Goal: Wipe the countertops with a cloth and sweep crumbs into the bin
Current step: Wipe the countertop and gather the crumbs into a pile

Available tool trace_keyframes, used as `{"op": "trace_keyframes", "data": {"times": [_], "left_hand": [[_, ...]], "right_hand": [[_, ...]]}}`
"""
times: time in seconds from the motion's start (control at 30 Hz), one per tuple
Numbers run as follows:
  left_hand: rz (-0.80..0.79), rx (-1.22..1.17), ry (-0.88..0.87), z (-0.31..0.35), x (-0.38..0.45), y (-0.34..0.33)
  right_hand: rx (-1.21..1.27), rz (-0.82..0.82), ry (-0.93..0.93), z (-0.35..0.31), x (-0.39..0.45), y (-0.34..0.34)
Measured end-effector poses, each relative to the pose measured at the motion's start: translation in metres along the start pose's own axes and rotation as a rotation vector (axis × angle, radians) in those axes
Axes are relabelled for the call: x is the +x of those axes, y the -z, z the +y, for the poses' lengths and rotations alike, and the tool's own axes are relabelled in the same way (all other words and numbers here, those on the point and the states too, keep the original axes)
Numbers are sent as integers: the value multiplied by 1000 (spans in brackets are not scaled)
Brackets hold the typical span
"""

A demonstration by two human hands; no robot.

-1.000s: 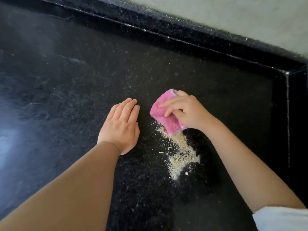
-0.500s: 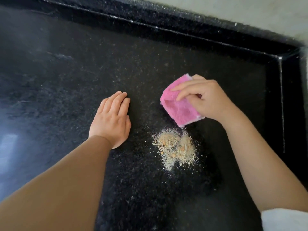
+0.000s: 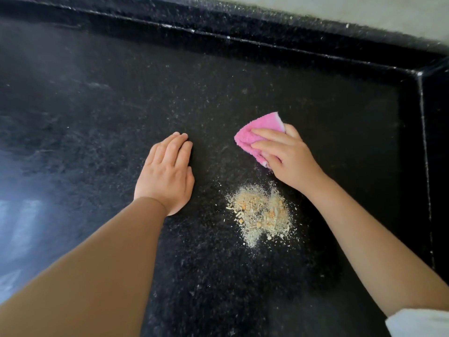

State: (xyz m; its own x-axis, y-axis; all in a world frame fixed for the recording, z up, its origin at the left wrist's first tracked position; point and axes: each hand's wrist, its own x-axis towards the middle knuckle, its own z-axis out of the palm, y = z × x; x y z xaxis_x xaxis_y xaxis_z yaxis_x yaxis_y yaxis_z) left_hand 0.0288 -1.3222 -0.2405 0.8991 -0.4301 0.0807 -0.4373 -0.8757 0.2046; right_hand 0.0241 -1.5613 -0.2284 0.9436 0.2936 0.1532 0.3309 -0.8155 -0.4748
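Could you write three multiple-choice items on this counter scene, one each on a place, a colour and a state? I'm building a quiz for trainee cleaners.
1. Where does the crumb pile lie?
A. left of the left hand
B. nearer the camera than the cloth
C. against the back ledge

2. What colour is the cloth?
A. pink
B. blue
C. white

3. How is the left hand?
A. gripping the cloth
B. clenched in a fist
C. flat on the countertop

Key:
1 B: the crumb pile sits below the cloth held by the right hand.
2 A: it is plainly pink.
3 C: the left hand has straight fingers on the countertop.
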Motion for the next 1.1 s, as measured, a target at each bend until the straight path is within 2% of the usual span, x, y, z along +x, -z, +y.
{"op": "trace_keyframes", "data": {"times": [0.1, 0.17, 0.3, 0.4, 0.43, 0.5, 0.6, 0.67, 0.8, 0.87, 0.93, 0.97, 1.03, 1.1], "left_hand": [[0, 9, -2, 0, 0, 1], [-8, 13, 0, 1, 0, 1], [-31, 12, 5, 1, -1, 1], [-22, 16, 4, 1, -1, 1], [-20, 16, 2, 1, -1, 1], [-20, 16, 2, 1, 0, 2], [-25, 15, 1, 1, 0, 2], [-32, 18, 2, 1, -1, 2], [-17, 17, 2, 0, 0, 0], [-14, 11, 2, -1, 0, -1], [-15, 9, 3, 0, -1, 0], [-16, 6, 4, 0, -1, 1], [-21, 2, 9, 1, 0, 0], [-23, 3, 18, 0, 0, 0]], "right_hand": [[92, 88, -49, -1, 8, 10], [126, 83, -107, 3, 16, 18], [132, -128, -84, -6, -1, 16], [278, -334, -58, -22, -24, 26], [330, -349, -53, -26, -27, 34], [383, -234, -50, -27, -23, 50], [210, 21, -69, -13, 4, 55], [85, 25, -90, -9, 26, 43], [-93, -154, -159, -23, 36, 21], [-27, -392, -178, -31, 21, 24], [90, -624, -113, -37, 1, 34], [149, -631, -64, -39, -5, 44], [142, -384, -17, -29, -4, 60], [87, -122, -151, -8, 14, 72]]}}
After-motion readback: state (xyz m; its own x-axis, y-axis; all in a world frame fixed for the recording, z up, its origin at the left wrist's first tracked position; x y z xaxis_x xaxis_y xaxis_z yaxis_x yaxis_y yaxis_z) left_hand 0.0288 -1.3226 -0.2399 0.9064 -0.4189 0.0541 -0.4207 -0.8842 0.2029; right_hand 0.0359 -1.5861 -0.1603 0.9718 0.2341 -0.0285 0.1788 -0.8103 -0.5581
